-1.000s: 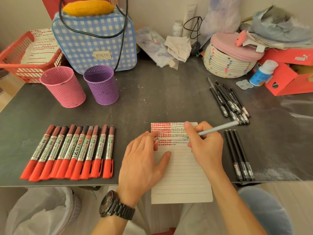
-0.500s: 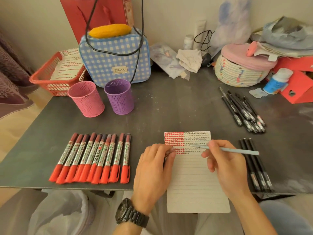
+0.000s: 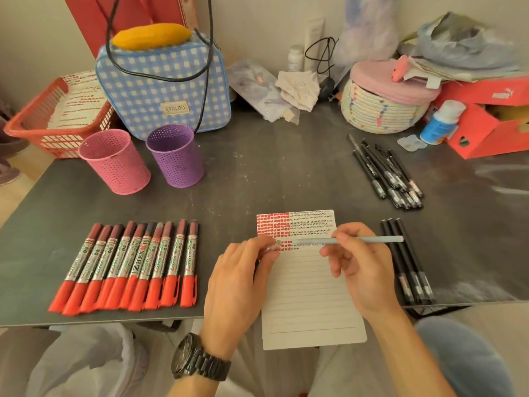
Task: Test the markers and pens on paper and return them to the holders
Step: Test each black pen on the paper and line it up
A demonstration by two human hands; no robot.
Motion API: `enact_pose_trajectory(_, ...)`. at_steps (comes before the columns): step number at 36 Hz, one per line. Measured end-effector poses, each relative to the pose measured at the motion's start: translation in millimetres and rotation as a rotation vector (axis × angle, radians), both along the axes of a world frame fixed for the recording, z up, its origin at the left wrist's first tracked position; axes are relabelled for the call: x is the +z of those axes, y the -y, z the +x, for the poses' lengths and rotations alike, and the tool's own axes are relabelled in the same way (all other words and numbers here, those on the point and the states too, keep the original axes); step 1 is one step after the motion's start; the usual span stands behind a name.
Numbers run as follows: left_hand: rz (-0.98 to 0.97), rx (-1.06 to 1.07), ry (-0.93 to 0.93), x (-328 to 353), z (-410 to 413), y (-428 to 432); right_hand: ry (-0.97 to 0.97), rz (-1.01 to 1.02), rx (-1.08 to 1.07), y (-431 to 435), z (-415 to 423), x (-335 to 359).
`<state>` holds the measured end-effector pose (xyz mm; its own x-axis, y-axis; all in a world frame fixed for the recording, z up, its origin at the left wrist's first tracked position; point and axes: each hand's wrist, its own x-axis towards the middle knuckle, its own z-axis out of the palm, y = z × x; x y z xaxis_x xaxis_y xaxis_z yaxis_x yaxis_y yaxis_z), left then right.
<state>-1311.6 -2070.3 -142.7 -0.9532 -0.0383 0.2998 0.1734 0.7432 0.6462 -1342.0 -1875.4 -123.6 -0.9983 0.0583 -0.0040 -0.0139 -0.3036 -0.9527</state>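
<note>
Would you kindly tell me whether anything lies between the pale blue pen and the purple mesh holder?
Nothing visible does: bare dark tabletop separates the pale blue pen in the right hand from the purple mesh holder. The red markers lie left of that path.

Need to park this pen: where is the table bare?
Widest bare patch: mid-table, between the purple holder, the loose black pens and the paper. A smaller strip between the red markers and pink holder. Back edge by the checked bag and rope basket is crowded.
</note>
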Motion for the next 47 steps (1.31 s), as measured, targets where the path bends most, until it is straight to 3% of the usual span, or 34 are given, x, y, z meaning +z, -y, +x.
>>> enact_pose_trajectory(17,-0.066,-0.05,-0.104,-8.4,-2.1,3.0,-0.034,0.086,0.066,0.0,0.1,-4.7)
enact_pose_trajectory(47,0.006,-0.119,-0.121,-9.7,-1.3,7.5,-0.083,0.255,0.074,-1.7,-2.1,-11.0)
